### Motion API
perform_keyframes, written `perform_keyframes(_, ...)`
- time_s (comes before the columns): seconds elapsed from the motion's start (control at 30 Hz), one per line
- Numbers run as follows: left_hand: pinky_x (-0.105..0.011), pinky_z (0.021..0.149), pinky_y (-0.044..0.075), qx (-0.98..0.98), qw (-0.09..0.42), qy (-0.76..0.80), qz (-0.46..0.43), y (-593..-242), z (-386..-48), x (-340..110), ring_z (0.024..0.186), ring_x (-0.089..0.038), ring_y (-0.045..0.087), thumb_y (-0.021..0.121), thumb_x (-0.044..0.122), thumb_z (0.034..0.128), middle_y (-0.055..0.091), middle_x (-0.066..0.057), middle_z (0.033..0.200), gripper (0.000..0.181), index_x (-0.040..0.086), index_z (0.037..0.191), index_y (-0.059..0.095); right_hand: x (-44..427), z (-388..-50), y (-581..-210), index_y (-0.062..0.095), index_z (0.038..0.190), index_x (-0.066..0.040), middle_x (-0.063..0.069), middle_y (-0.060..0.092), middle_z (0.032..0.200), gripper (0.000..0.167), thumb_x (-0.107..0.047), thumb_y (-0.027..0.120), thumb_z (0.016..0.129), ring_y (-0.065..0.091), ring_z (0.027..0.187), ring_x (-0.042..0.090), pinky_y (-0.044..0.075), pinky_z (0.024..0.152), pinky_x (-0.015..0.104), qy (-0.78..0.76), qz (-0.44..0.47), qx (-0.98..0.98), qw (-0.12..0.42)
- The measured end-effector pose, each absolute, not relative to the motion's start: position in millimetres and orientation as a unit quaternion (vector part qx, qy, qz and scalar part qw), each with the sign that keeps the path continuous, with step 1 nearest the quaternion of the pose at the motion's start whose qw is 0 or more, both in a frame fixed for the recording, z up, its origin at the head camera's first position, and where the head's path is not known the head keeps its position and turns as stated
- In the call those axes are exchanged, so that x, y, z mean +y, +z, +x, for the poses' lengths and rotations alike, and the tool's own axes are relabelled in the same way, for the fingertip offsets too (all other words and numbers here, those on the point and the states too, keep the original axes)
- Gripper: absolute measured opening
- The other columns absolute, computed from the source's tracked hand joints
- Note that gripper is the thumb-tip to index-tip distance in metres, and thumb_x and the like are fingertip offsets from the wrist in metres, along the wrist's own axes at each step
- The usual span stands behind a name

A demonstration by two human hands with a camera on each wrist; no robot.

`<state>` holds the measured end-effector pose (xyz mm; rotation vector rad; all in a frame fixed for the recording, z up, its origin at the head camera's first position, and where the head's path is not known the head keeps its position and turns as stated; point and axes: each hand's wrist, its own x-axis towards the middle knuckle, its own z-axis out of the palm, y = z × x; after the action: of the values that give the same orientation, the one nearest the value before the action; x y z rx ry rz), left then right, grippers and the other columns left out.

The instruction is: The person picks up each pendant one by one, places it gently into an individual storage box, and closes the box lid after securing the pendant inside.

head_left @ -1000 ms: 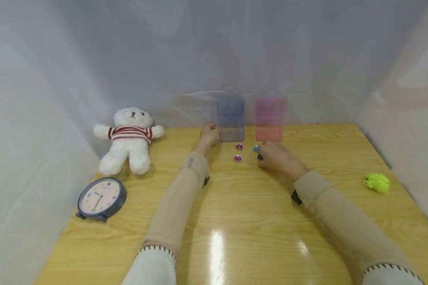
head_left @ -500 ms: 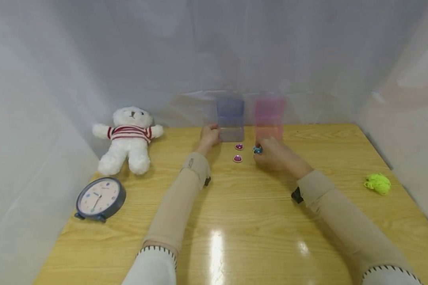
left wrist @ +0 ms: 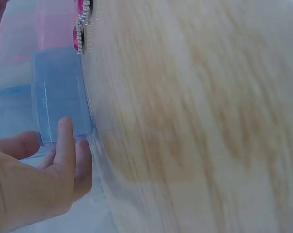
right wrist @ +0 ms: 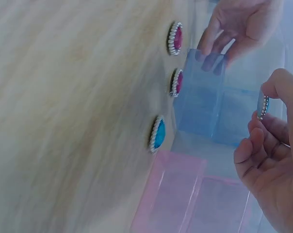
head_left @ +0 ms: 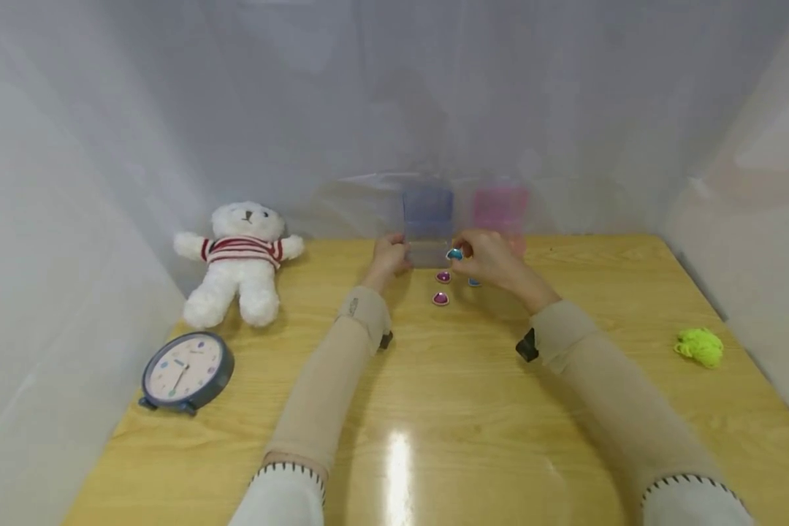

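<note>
My right hand (head_left: 493,259) pinches a blue rhinestone gem (head_left: 455,254) between thumb and finger, raised by the right front corner of an open clear blue plastic box (head_left: 427,208). At that box's left end, my left hand (head_left: 389,257) holds the side with thumb and fingers; the left wrist view shows the index finger (left wrist: 65,138) against the blue plastic. Two magenta gems with beaded rims lie in front, one nearer the box (head_left: 443,277) and one closer to me (head_left: 440,299). A second blue gem (right wrist: 157,133) lies on the table, partly hidden below my right hand in the head view.
An open pink plastic box (head_left: 502,208) stands right of the blue one, partly behind my right hand. A white teddy bear (head_left: 239,270) and a round clock (head_left: 187,369) are at the left. Yellow-green yarn (head_left: 700,347) lies far right. Pale sheeting encloses the table (head_left: 460,409).
The right hand has picked up one blue gem from beside the other and carried it up and left toward the blue box. My left hand stays at the blue box.
</note>
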<state>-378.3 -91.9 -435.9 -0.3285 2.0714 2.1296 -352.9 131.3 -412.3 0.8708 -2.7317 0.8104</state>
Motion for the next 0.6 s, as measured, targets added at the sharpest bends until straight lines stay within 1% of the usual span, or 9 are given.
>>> perform_keyframes(0.13,-0.048,0.119,0.051,0.689,0.081,0.711,-0.114,-435,-379,-92,0.147,-0.043,0.049,0.047,0.000,0.1073,0.040,-0.024,0.165,0.053,-0.003,0.159,0.038,119,-360,-408,0.072,0.111,0.001,0.014,0.068,0.094,0.029,-0.019,0.070,0.090,0.061,0.082,0.025,0.053,0.073,0.037,0.276,0.289,-0.912,0.087)
perform_keyframes(0.27,-0.047,0.117,0.052,0.685,0.077,0.715,-0.118,-439,-380,-92,0.145,-0.041,0.052,0.048,-0.001,0.1058,0.044,-0.023,0.164,0.052,-0.002,0.158,0.042,109,-368,-407,0.072,0.112,0.001,0.015,0.069,0.099,0.031,-0.020,0.070,0.089,0.064,0.089,0.028,0.057,0.078,0.039,0.269,0.293,-0.912,0.099)
perform_keyframes(0.33,-0.045,0.110,0.058,0.686,0.071,0.714,-0.121,-439,-379,-92,0.138,-0.039,0.059,0.052,-0.001,0.1035,0.048,-0.022,0.160,0.053,-0.002,0.156,0.045,105,-371,-407,0.072,0.113,0.000,0.015,0.069,0.101,0.032,-0.021,0.071,0.090,0.064,0.092,0.028,0.058,0.080,0.040,0.268,0.289,-0.913,0.100)
perform_keyframes(0.37,-0.042,0.102,0.063,0.684,0.062,0.718,-0.112,-449,-386,-95,0.130,-0.037,0.064,0.055,-0.001,0.1011,0.053,-0.021,0.155,0.052,-0.002,0.153,0.049,103,-372,-408,0.072,0.114,0.000,0.015,0.069,0.102,0.032,-0.021,0.071,0.090,0.064,0.092,0.028,0.058,0.080,0.040,0.268,0.286,-0.915,0.099)
perform_keyframes(0.47,-0.041,0.094,0.065,0.691,0.054,0.713,-0.109,-454,-390,-96,0.120,-0.036,0.068,0.057,-0.001,0.0992,0.056,-0.020,0.151,0.052,-0.001,0.151,0.052,99,-376,-409,0.072,0.116,-0.002,0.013,0.068,0.103,0.032,-0.023,0.072,0.091,0.064,0.092,0.027,0.057,0.080,0.040,0.275,0.271,-0.918,0.094)
perform_keyframes(0.53,-0.043,0.099,0.064,0.688,0.054,0.715,-0.109,-454,-391,-95,0.123,-0.038,0.067,0.054,-0.001,0.1004,0.055,-0.020,0.154,0.052,-0.001,0.152,0.051,97,-378,-410,0.072,0.116,-0.004,0.012,0.069,0.102,0.032,-0.024,0.073,0.092,0.064,0.091,0.026,0.057,0.079,0.040,0.279,0.259,-0.920,0.091)
perform_keyframes(0.57,-0.045,0.104,0.062,0.689,0.055,0.715,-0.109,-455,-393,-95,0.127,-0.039,0.065,0.052,-0.002,0.1015,0.053,-0.020,0.156,0.052,-0.001,0.153,0.049,97,-379,-411,0.073,0.117,-0.005,0.011,0.069,0.102,0.032,-0.025,0.073,0.092,0.065,0.091,0.026,0.057,0.079,0.039,0.277,0.253,-0.922,0.091)
perform_keyframes(0.6,-0.049,0.111,0.057,0.690,0.061,0.712,-0.118,-446,-386,-92,0.135,-0.041,0.060,0.048,-0.003,0.1035,0.048,-0.020,0.160,0.053,-0.001,0.156,0.045,96,-381,-411,0.073,0.117,-0.006,0.010,0.070,0.102,0.032,-0.027,0.073,0.092,0.065,0.091,0.025,0.057,0.079,0.039,0.276,0.247,-0.924,0.090)
